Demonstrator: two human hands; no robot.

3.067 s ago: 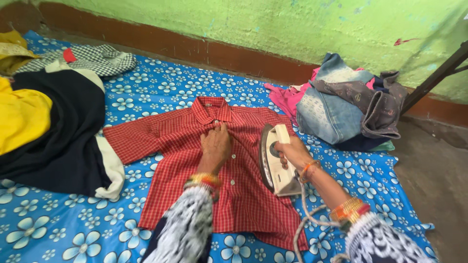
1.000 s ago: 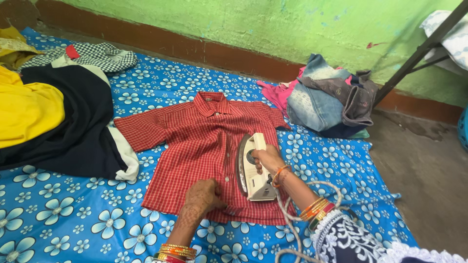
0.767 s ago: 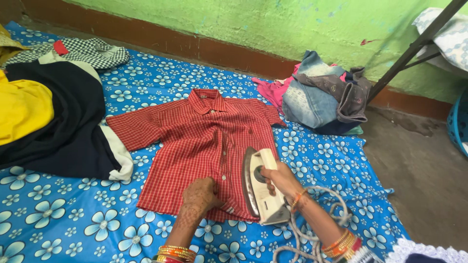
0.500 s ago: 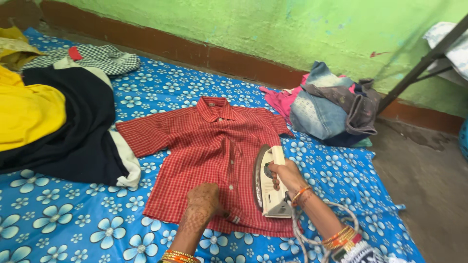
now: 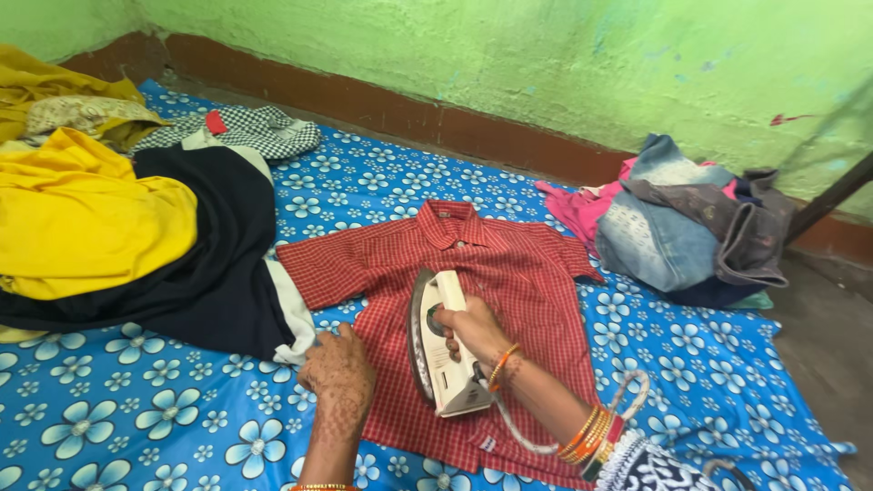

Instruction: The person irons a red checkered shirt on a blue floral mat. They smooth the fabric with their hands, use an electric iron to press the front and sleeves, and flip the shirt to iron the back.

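Right hand (image 5: 473,329) closed around handle of white iron (image 5: 438,345), on red checked shirt (image 5: 509,300). Shirt spread flat on blue floral sheet (image 5: 136,409). Left hand (image 5: 338,371) open, pressing shirt's left edge.

Hennaed hands (image 5: 338,371), orange-gold bangles (image 5: 591,435), black-white patterned sleeve (image 5: 650,465)

My left hand (image 5: 338,371) lies flat, palm down, fingers spread slightly forward, with dark patterns across its back. My right hand (image 5: 473,329) is curled closed in a grip, wrist bent, forearm reaching in from lower right, stacked bangles around the wrist.
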